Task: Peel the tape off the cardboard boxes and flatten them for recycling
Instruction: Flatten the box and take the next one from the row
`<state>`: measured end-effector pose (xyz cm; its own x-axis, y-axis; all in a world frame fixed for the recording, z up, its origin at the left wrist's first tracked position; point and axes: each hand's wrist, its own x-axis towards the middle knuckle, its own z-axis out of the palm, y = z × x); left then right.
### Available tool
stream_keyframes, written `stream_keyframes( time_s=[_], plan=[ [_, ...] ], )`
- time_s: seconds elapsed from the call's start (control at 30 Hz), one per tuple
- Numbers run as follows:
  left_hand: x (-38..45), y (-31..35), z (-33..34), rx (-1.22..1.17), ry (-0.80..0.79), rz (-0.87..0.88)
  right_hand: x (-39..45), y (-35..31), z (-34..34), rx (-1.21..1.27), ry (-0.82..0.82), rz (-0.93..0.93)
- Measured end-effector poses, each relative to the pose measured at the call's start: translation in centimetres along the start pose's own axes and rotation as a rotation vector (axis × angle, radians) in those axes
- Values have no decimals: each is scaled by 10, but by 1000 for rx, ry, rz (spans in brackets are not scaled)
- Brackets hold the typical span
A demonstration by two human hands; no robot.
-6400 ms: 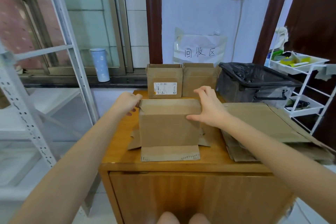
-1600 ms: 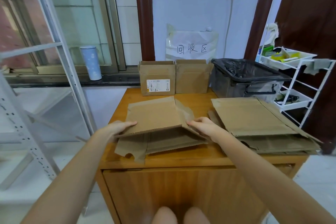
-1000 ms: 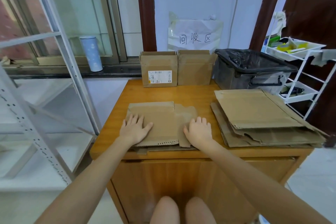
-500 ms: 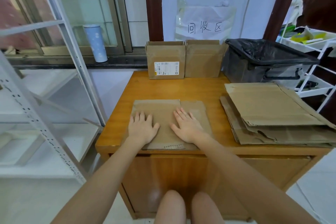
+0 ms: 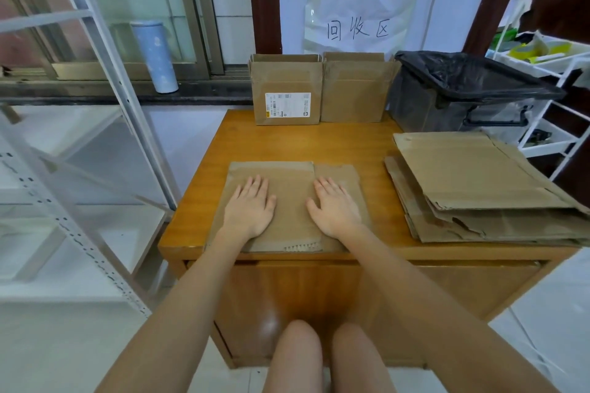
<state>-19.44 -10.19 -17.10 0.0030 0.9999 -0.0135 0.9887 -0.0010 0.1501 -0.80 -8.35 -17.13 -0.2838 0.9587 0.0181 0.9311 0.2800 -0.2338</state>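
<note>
My left hand point(image 5: 248, 208) and right hand point(image 5: 333, 208), fingers straight, press the flattened box point(image 5: 291, 175) lying flat at the table point(image 5: 367, 143) front edge. Labelled box point(image 5: 285, 91) and plain box point(image 5: 354, 91) upright behind. Wall sign point(image 5: 359, 29): 回收区. Flattened stack point(image 5: 475, 182) right.

Both arms extended forward, bare forearms converging slightly. Left hand point(image 5: 248, 209) palm down, fingers straight and close together, thumb out toward the right hand. Right hand point(image 5: 333, 208) palm down beside it, fingers straight, slightly spread, thumb toward the left hand. Hands apart, not touching. Knees visible below.
</note>
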Motion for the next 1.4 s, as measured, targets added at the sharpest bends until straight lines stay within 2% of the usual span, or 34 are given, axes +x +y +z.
stream_keyframes(
  time_s=[0.13, 0.27, 0.47, 0.7, 0.9, 1.13, 1.27, 1.4],
  plan=[
    [-16, -35, -5, -11, 0, -104, -8, 8, -6, -62, 40, 159],
    [-26, -40, -5, -5, 12, -205, -32, 26, -13, -4, 76, 299],
    [-35, -36, -6, -102, 142, -191, -46, 23, -29, 24, -37, 227],
    [-49, -28, -18, -346, 262, -204, -54, 15, -43, 309, 64, 307],
    [-41, -18, -48, -286, 348, -193, -54, 9, -76, 255, 148, 295],
    [-3, 43, -116, -315, 411, -99, -54, 35, -163, 173, 303, 344],
    [13, 113, -131, -248, 418, -22, -67, 90, -196, 88, 353, 414],
    [22, 190, -116, -217, 349, 36, -89, 167, -210, 118, 292, 481]
  ],
)
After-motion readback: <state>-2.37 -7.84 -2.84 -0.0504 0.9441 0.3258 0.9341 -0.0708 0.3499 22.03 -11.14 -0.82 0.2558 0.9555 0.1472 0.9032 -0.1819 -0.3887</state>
